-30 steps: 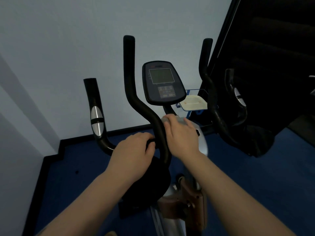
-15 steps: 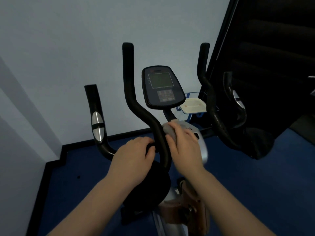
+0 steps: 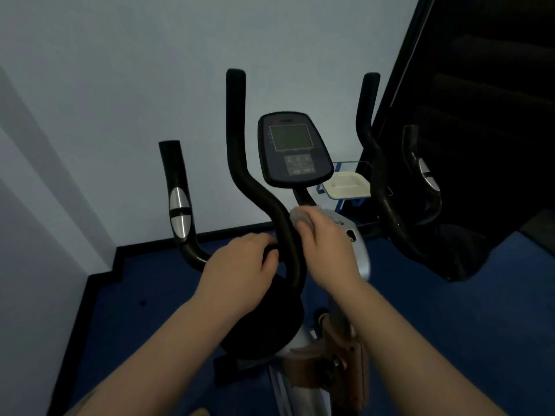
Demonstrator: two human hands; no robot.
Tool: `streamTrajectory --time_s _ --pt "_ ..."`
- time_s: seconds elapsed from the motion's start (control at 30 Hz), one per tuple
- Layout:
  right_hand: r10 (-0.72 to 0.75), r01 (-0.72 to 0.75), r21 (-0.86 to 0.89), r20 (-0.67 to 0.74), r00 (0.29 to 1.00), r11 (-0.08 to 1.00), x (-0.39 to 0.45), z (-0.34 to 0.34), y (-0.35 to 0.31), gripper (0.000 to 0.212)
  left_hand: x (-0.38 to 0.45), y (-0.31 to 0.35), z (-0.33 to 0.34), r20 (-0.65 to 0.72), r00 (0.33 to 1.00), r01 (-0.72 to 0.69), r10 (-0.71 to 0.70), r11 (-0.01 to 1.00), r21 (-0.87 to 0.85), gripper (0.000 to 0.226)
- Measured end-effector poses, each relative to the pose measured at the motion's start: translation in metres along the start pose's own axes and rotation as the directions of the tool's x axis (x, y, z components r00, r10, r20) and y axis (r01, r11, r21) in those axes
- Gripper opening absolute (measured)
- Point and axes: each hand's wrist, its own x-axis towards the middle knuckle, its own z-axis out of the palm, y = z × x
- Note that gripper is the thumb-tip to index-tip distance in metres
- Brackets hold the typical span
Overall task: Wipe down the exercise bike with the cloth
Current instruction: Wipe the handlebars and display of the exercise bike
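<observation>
The exercise bike fills the middle of the view, with black curved handlebars (image 3: 240,163) and a dark console (image 3: 292,150) on a short stem. My left hand (image 3: 240,271) grips the low bend of the left handlebar. My right hand (image 3: 326,247) holds a small grey cloth (image 3: 300,216) against the silver housing (image 3: 354,235) just below the console stem, beside the handlebar. Only the cloth's top edge shows past my fingers. A silver pulse sensor (image 3: 179,216) sits on the outer left grip.
Pale walls stand close behind and to the left. Blue floor (image 3: 450,310) lies around the bike. A white tray on a blue wire stand (image 3: 348,184) is behind the console. A dark panel (image 3: 480,85) rises at the right. The bike's brown frame part (image 3: 339,367) is below my right forearm.
My right hand with the cloth has slid a little along the silver housing near the console stem. The view has tilted up slightly. My left hand stays gripping the handlebar bend.
</observation>
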Motion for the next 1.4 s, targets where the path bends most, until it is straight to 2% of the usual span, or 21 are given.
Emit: streamTrajectory --time_s 0.07,0.27,0.43,0.5,0.63,0.8,0.87,0.93,1.03,1.1,1.17,1.2,1.27,1.33,1.4 --pt "0.033 -0.033 -0.043 0.005 0.999 0.999 0.008 0.005 -0.005 0.026 -0.001 0.0 0.002 0.006 1.0 0.004 -0.004 1.0 -0.008 0.031" --pt "-0.048 0.056 0.06 -0.127 0.991 0.997 -0.035 0.006 0.004 0.032 -0.006 0.001 0.003 -0.002 1.0 -0.006 0.006 1.0 0.015 0.033" --pt "0.009 -0.005 -0.05 0.064 0.998 0.999 0.008 -0.001 -0.002 0.027 -0.003 0.002 0.002 -0.008 1.0 -0.004 0.005 0.999 0.037 0.033" --pt "0.008 -0.007 -0.049 0.032 0.999 0.999 -0.004 0.002 -0.004 0.025 -0.005 0.002 0.004 -0.01 1.0 0.002 -0.001 0.999 0.033 0.034" --pt "-0.09 0.087 -0.024 -0.116 0.989 0.996 -0.049 0.001 -0.005 0.028 -0.005 0.001 0.003 -0.002 1.0 -0.008 0.008 0.999 0.035 0.033" --pt "0.01 -0.011 -0.165 -0.009 1.0 0.986 -0.007 -0.004 -0.014 0.028 -0.001 0.001 0.002 -0.02 1.0 -0.006 0.007 1.0 0.024 0.032" --pt "-0.003 0.001 -0.121 -0.016 1.0 0.993 -0.013 -0.006 -0.014 0.027 -0.005 0.0 0.003 -0.021 1.0 -0.003 0.003 1.0 0.005 0.031" --pt "-0.009 0.008 -0.02 -0.034 0.999 1.0 -0.026 -0.016 -0.009 0.026 -0.007 -0.001 0.002 -0.052 0.998 0.018 -0.022 0.996 -0.087 0.028" --pt "0.077 -0.054 0.258 -0.078 0.994 0.965 -0.027 -0.03 -0.005 0.026 -0.003 -0.005 0.0 -0.118 0.989 0.051 -0.092 0.949 -0.312 0.021" --pt "0.072 -0.012 0.424 -0.127 0.989 0.906 -0.025 -0.026 -0.013 0.029 -0.004 -0.012 -0.003 -0.183 0.976 0.037 -0.119 0.916 -0.399 0.021" --pt "-0.014 0.062 0.465 -0.106 0.994 0.883 -0.024 -0.017 -0.027 0.035 -0.007 -0.025 -0.009 -0.325 0.944 -0.041 -0.064 0.951 -0.307 0.022" --pt "-0.07 0.091 0.423 -0.065 0.995 0.901 -0.024 -0.011 -0.032 0.037 -0.007 -0.035 -0.013 -0.392 0.92 -0.085 -0.015 0.968 -0.236 0.022" --pt "-0.223 0.213 0.228 0.021 0.975 0.95 -0.021 -0.006 -0.032 0.037 -0.003 -0.057 -0.023 -0.458 0.885 -0.143 0.08 0.984 -0.105 0.023" --pt "-0.35 0.344 0.067 0.152 0.924 0.937 -0.011 -0.015 -0.025 0.033 0.002 -0.08 -0.032 -0.406 0.902 -0.168 0.15 0.986 -0.009 0.025" --pt "-0.38 0.386 0.048 0.317 0.869 0.921 -0.001 -0.026 -0.02 0.032 0.001 -0.102 -0.038 -0.266 0.926 -0.242 0.269 0.961 0.129 0.025"
